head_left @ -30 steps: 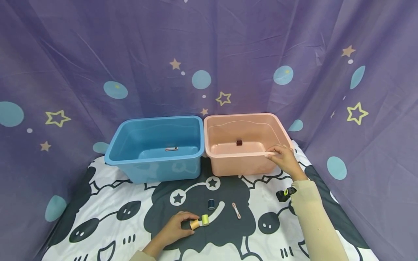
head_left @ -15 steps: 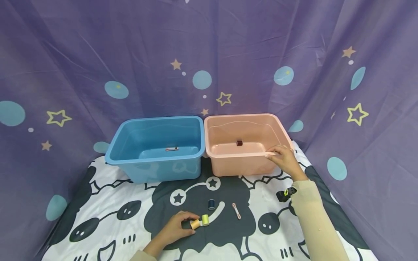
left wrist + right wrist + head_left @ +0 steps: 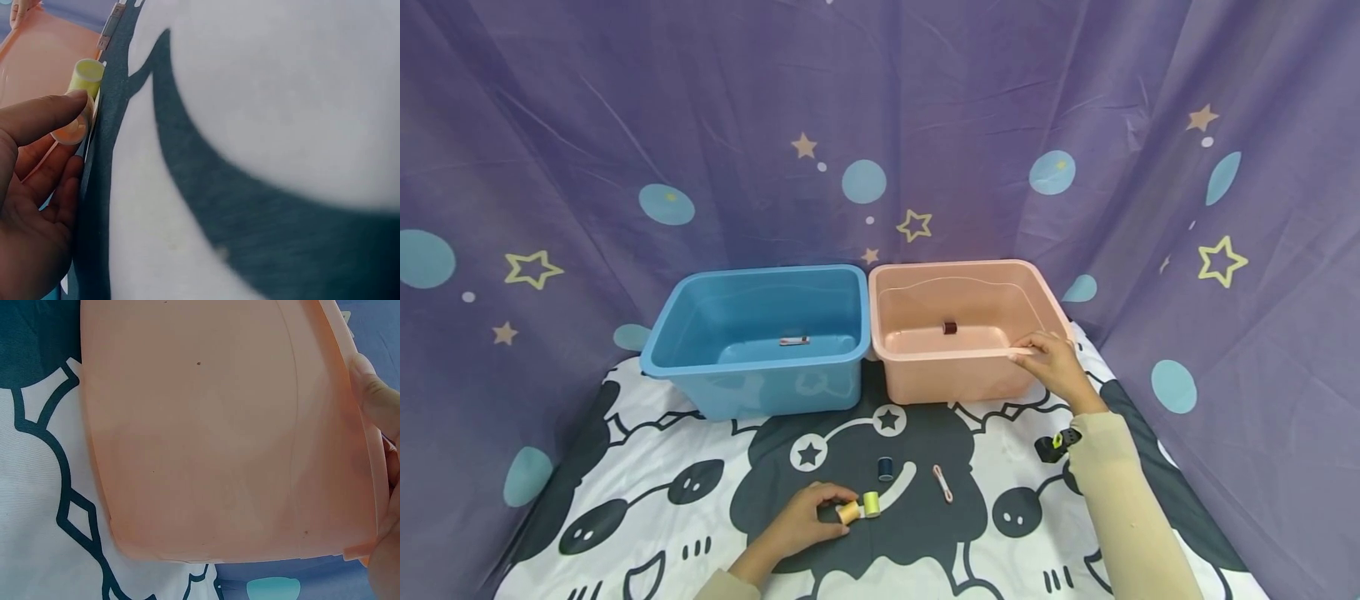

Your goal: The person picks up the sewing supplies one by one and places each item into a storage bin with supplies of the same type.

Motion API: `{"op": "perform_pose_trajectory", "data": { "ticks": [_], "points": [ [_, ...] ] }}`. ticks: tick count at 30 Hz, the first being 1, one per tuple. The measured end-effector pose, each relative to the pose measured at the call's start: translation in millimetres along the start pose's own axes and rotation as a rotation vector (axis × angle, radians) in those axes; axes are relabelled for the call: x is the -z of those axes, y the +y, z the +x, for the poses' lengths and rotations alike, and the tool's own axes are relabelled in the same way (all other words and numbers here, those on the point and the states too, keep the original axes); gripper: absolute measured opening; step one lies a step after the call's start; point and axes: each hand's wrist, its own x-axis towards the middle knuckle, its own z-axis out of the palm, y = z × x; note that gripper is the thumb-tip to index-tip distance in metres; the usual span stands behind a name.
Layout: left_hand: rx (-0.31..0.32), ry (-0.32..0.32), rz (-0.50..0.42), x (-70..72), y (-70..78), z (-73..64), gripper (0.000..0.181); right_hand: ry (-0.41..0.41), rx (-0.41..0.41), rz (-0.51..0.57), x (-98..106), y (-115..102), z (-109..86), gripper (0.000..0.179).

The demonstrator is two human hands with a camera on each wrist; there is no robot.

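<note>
My left hand (image 3: 805, 521) pinches an orange thread spool (image 3: 848, 512) between thumb and fingers, low over the cloth. Right beside that spool stands a yellow-green thread spool (image 3: 871, 504); in the left wrist view it shows just past the thumb (image 3: 62, 112). A dark blue thread spool (image 3: 885, 469) and a slim pink item (image 3: 942, 484), its kind unclear, lie a little farther off. With the thumb outside and the fingers over the edge, my right hand (image 3: 1054, 367) grips the front rim of the pink basin (image 3: 955, 382). Inside it lies a dark brown-red spool (image 3: 950, 328).
A blue basin (image 3: 760, 392) stands left of the pink one, their rims touching. It holds a slim pinkish item (image 3: 793, 342). Behind both hangs a purple curtain (image 3: 737, 125). A patterned black and white cloth (image 3: 647, 492) covers the surface.
</note>
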Motion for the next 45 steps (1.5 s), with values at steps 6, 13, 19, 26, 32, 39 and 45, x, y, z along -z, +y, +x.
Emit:
{"op": "perform_pose_trajectory", "data": {
  "ticks": [6,13,19,26,32,39,45],
  "points": [
    [-0.01,-0.016,-0.012,1.6,-0.8,0.6,0.038,-0.003,-0.004,0.001,0.2,-0.2,-0.3,0.01],
    [-0.02,-0.029,-0.032,3.9,2.4,1.3,0.038,-0.002,-0.008,-0.004,-0.4,1.2,0.6,0.01],
    [-0.005,-0.028,-0.063,5.3,4.7,3.7,0.038,-0.001,-0.013,-0.005,-1.0,2.2,1.0,0.01],
    [0.006,-0.012,-0.08,5.1,5.6,6.4,0.04,-0.005,-0.011,-0.008,-0.9,1.9,0.8,0.01],
    [0.003,0.003,-0.086,5.5,7.9,8.3,0.041,-0.003,-0.01,-0.004,-0.6,2.4,1.0,0.01],
    [0.01,0.038,-0.088,6.4,11.6,11.3,0.039,0.004,-0.012,-0.007,-0.4,3.6,0.6,0.01],
    [0.0,0.055,-0.117,5.3,12.8,12.6,0.039,0.003,-0.01,-0.002,-0.9,4.8,0.8,0.01]
  ]
}}
